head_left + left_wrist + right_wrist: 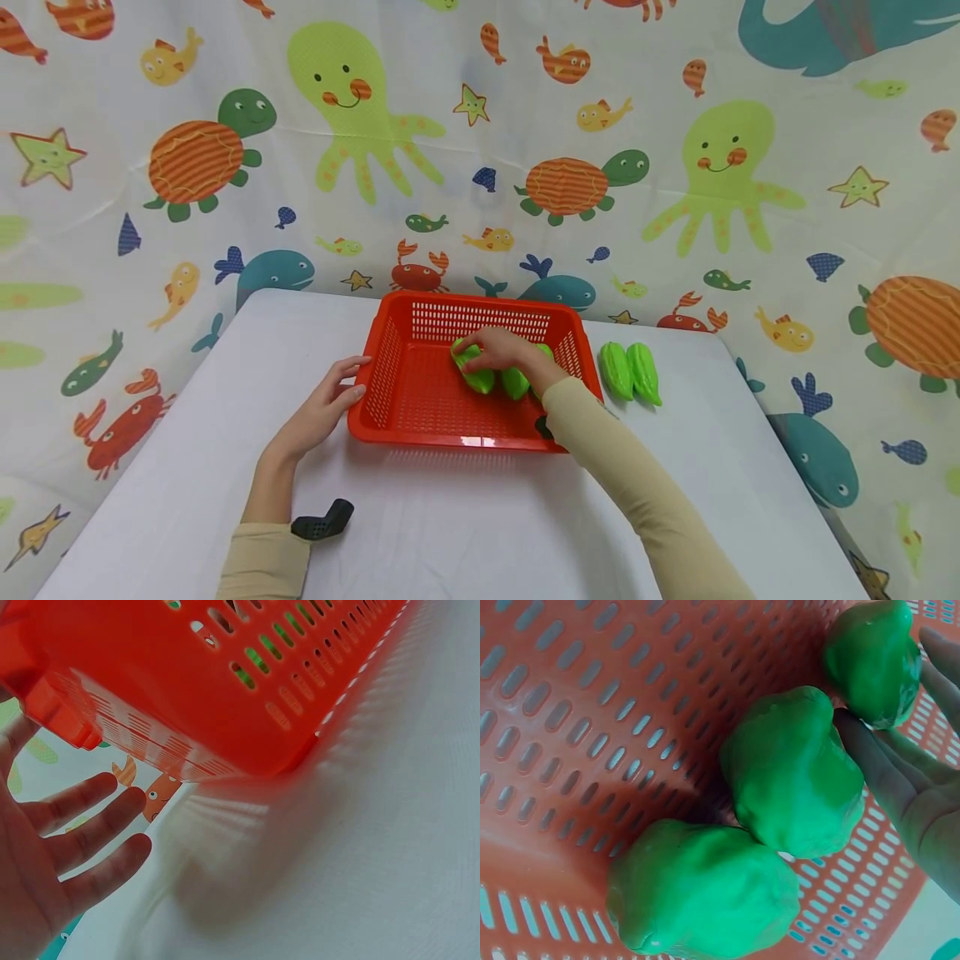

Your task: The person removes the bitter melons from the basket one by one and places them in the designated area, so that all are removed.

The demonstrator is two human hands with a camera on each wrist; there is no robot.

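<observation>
A red perforated plastic basket (pixel 420 433) stands on the white table. My left hand (pixel 330 408) touches its left rim. In the left wrist view several fingers (pixel 97 825) are straight and spread, apart from the basket's wall. Reaching into the basket, my right hand (pixel 498 348) holds a bright green, lumpy gourd-like vegetable (pixel 870 660) between thumb and fingers. Beside it lie a middle green gourd (pixel 791 772) and a nearer one (pixel 705 889), both on the basket's floor. The right forearm partly covers the rightmost gourd in the head view.
Two more ridged green gourds (pixel 630 372) lie side by side on the table, right of the basket. Behind the table (pixel 450 533) hangs a white cloth (pixel 480 142) printed with sea animals. A black device (pixel 324 522) is worn at the left wrist.
</observation>
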